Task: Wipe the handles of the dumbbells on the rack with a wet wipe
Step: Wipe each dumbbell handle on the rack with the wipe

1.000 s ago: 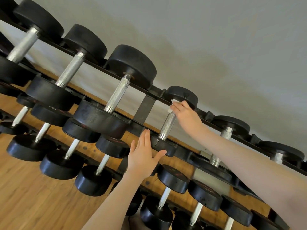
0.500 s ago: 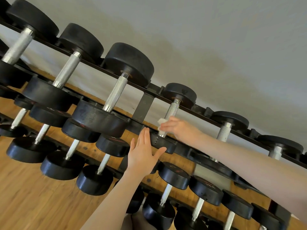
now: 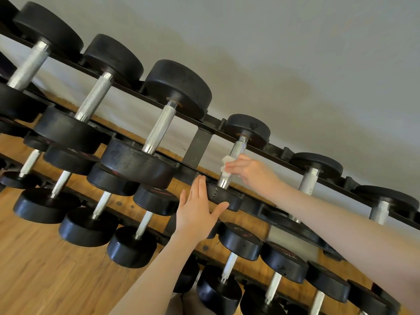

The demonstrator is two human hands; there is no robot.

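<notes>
Head view, mid-frame: right hand (image 3: 252, 171) pinching soft, limp wet wipe (image 3: 226, 165) around stiff knurled handle (image 3: 230, 163) of heavy racked dumbbell (image 3: 227, 196), left hand (image 3: 196, 212) flat, bracing its near head.

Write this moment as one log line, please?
step: wiping handle | right hand: holds wet wipe on it | left hand: flat against dumbbell's front head

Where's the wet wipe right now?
The wet wipe is in the right hand, pressed against a top-row dumbbell handle, right of centre.
</notes>
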